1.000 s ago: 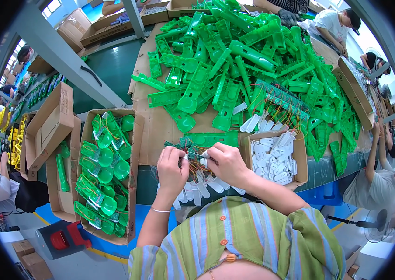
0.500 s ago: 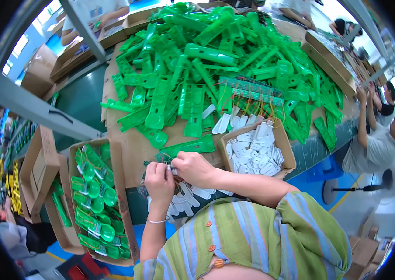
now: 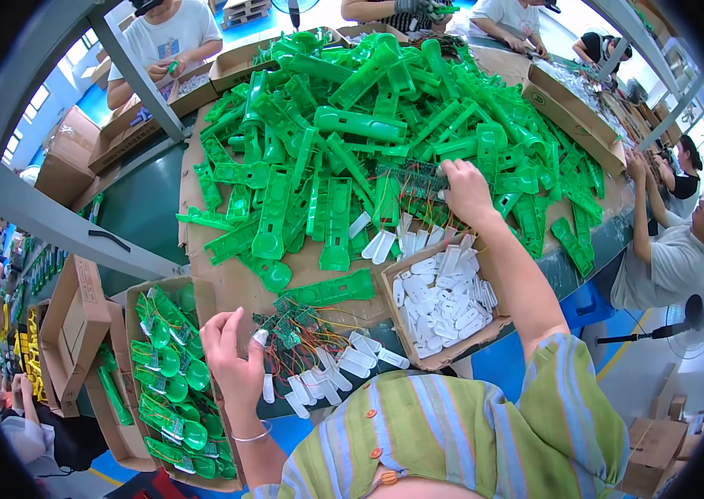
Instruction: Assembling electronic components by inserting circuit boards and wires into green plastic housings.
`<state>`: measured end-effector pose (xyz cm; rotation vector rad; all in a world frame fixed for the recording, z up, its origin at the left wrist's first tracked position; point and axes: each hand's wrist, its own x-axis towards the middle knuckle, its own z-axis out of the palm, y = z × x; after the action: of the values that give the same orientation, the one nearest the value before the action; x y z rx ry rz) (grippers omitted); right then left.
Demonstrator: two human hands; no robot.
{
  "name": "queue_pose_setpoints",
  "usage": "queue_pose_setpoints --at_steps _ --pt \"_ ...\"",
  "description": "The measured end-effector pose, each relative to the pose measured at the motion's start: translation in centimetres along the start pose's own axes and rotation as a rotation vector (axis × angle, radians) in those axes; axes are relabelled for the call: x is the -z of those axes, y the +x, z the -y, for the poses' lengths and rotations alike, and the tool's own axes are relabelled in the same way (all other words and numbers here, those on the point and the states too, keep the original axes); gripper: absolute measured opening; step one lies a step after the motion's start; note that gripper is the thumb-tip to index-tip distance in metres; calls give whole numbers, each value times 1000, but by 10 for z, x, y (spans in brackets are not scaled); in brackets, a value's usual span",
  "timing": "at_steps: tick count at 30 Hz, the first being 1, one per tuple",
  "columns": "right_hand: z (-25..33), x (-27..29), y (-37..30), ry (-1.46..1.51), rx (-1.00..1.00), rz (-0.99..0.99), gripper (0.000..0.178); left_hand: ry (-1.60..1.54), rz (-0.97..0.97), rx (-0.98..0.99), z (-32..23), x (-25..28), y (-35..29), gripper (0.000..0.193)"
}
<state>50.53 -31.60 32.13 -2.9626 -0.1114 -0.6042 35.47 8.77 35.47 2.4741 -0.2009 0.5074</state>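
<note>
My right hand [image 3: 468, 193] reaches out to the foot of the green pile. Its fingers close on the right end of a dark green circuit board panel [image 3: 406, 181]. Orange wires run from that panel to white flat pieces [image 3: 418, 239] lying below it. Nearer me, my left hand [image 3: 236, 359] is open with fingers apart, holding nothing; its thumb has a whitish covering at the tip. Beside that thumb lies a tangle of small wired circuit boards [image 3: 290, 323], with white flat pieces [image 3: 323, 384] on their wires at the table edge. A green plastic housing [image 3: 331, 289] lies just beyond.
Green plastic housings [image 3: 360, 125] are heaped across the cardboard-covered table. A cardboard box [image 3: 503, 320] of white pieces stands below my right forearm. At left, another box [image 3: 231, 449] holds green housings with wires. A metal post [image 3: 61, 220] crosses the left side. Several people work around.
My hands have come apart from their joint hold near the table edge. The right has moved forward to the circuit board panel; the left has opened and shifted left.
</note>
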Motion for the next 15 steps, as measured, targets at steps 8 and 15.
queue_pose_setpoints --at_steps 8,15 --pt "72 77 -8 251 493 -446 19 11 -383 -205 -34 5 18 30" --pt "126 105 -37 347 667 -370 19 28 -193 -614 -74 -22 44 37"
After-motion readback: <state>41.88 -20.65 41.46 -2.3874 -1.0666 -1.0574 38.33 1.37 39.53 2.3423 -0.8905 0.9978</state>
